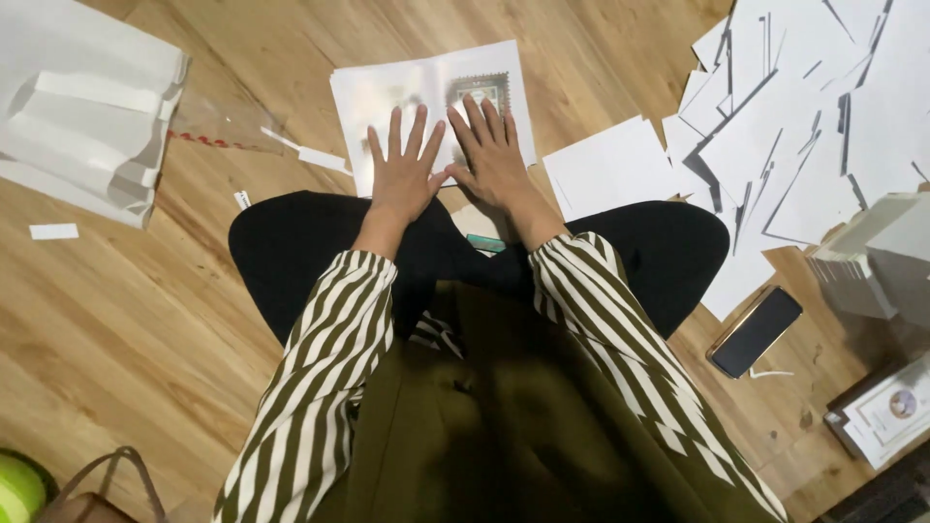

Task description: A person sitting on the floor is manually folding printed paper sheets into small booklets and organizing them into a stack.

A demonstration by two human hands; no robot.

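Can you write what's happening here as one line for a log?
left hand: flat on printed sheet stack | right hand: flat on same stack | stack: on wooden floor | phone: right, untouched

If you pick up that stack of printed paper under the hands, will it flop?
Probably: the printed sheets look thin and loose, their edges fanned unevenly, so they would likely sag and slip apart. Both the left hand and right hand press flat on them, on smooth wooden floor.

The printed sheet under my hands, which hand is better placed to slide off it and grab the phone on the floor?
Right. The right hand lies flat on the printed sheet on the same side as the phone. The left hand would probably have to cross the body.
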